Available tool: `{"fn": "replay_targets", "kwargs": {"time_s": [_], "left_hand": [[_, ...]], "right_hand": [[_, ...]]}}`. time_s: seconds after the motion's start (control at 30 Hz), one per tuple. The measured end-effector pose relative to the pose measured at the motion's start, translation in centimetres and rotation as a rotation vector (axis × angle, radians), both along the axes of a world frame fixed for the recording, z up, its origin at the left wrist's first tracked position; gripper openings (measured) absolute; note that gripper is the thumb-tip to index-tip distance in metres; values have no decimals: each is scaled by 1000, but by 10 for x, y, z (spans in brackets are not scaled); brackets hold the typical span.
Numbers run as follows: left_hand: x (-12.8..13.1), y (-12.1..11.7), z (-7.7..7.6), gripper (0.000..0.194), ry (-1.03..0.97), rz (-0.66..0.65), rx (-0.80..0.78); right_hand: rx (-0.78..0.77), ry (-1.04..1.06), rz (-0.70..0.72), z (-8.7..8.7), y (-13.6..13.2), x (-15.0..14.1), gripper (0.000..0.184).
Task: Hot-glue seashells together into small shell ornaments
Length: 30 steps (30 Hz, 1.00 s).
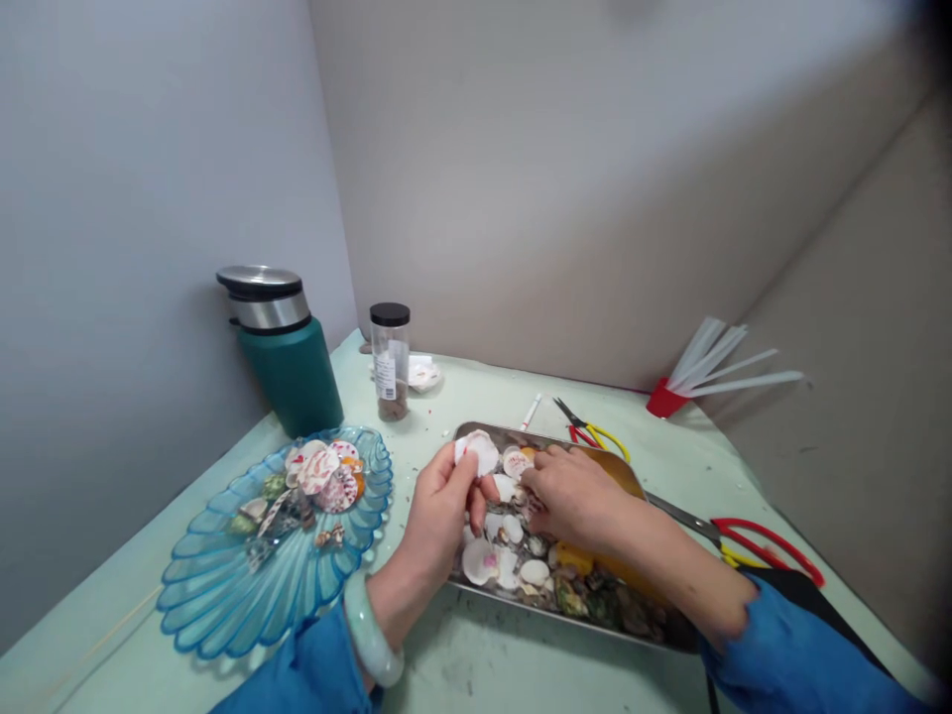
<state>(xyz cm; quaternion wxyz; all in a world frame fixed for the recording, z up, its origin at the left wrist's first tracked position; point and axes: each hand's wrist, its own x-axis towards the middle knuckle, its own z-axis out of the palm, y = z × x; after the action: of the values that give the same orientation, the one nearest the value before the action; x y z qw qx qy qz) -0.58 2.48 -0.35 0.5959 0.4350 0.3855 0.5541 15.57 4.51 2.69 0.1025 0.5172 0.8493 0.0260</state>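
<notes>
My left hand [444, 504] pinches a white seashell [477, 452] with reddish marks, holding it above the left side of a metal tray [521, 615]. Inside the tray, my right hand [572, 494] reaches down among mixed shells, its fingertips next to a round pale shell [517, 462] with red markings. Those fingertips are partly hidden, so I cannot tell if they grip anything. White, orange and dark green shells fill the tray. To the left, a blue scalloped glass plate [223, 595] bears a pile of patterned shells [324, 476].
A green bottle [292, 372] and a clear jar with a black lid [391, 362] stand behind the plate. Scissors with yellow and red handles [595, 434] lie beyond the tray, larger scissors [766, 543] at its right. A red cup [667, 399] holds white glue sticks [714, 357].
</notes>
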Motion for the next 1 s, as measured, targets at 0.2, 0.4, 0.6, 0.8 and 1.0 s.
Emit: {"fn": "replay_targets", "kwargs": {"time_s": [0.2,0.4,0.6,0.8,1.0], "left_hand": [[-3,3,-2,26,-136,143,14],[-4,4,-5,24,-123,177,26],[-4,4,-5,23,-102,144,31],[-1,2,-4,25,-14,-5,32],[6,-6,-4,25,80,-147,-12]], "right_hand": [[13,68,34,5,-1,-9,18],[-7,199,98,-6,4,-33,16],[-29,482,4,-1,5,-24,14],[-158,891,-129,8,-12,3,13],[-481,1592,-386,0,-30,12,17]]}}
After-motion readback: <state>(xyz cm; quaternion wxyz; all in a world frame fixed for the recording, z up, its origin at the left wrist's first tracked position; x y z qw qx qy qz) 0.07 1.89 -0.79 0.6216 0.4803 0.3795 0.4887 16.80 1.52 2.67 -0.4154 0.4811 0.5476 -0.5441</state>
